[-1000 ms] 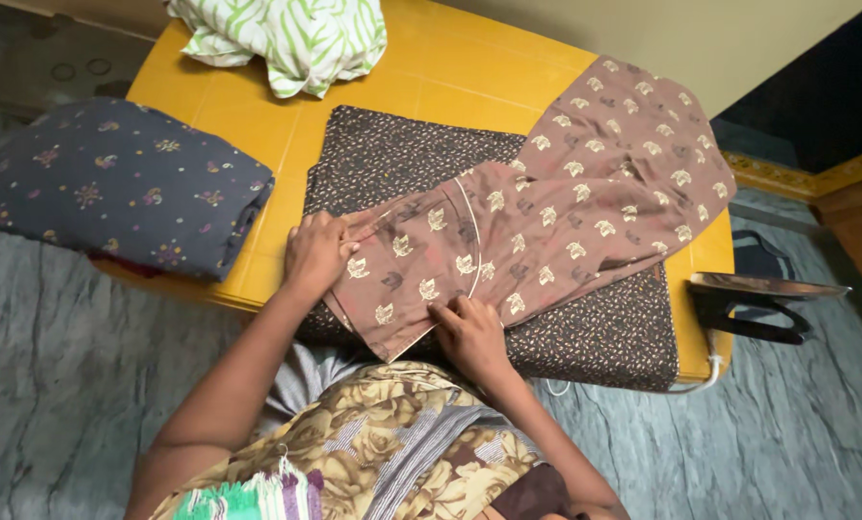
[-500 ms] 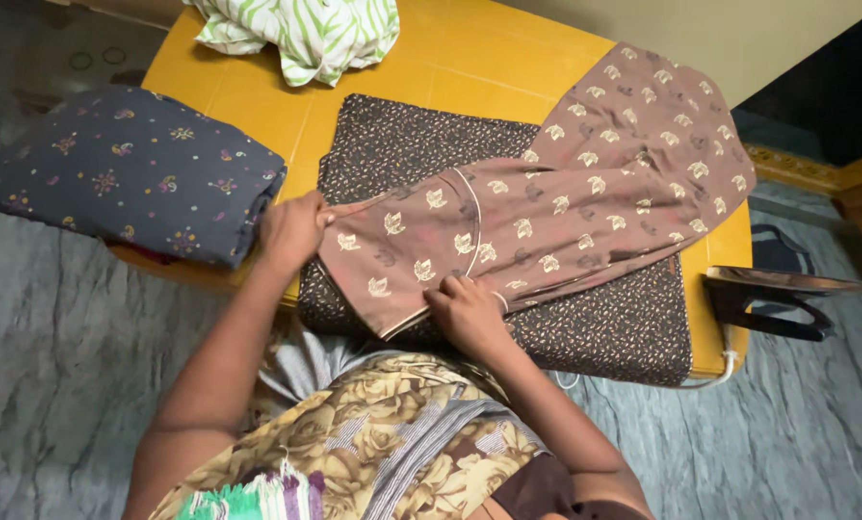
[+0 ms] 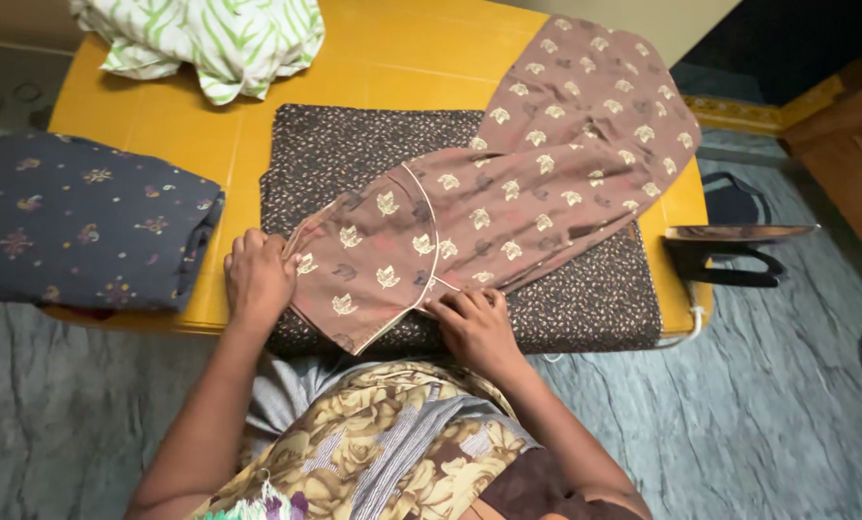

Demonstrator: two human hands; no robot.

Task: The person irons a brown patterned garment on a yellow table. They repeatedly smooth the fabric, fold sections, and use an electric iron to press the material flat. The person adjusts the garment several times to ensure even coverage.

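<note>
Pinching the near-left edge of a brown leaf-print garment (image 3: 508,183), the left hand (image 3: 256,279) has its grip clenched on the cloth, while the right hand (image 3: 474,323) presses flat, grip released, on the lower hem. The garment lies across a dark speckled pad (image 3: 585,308) on the yellow surface (image 3: 402,58), an iron (image 3: 730,255) just beside.

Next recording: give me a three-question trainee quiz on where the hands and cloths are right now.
1. True or false: both hands touch the brown garment.
2. Which cloth lies at the table's far edge? A) green-striped cloth B) dark floral cloth C) speckled pad
3. What stands on its heel at the table's right end?

Key:
1. True: the left hand pinches its left edge, the right hand presses its near edge.
2. A.
3. The iron.
</note>
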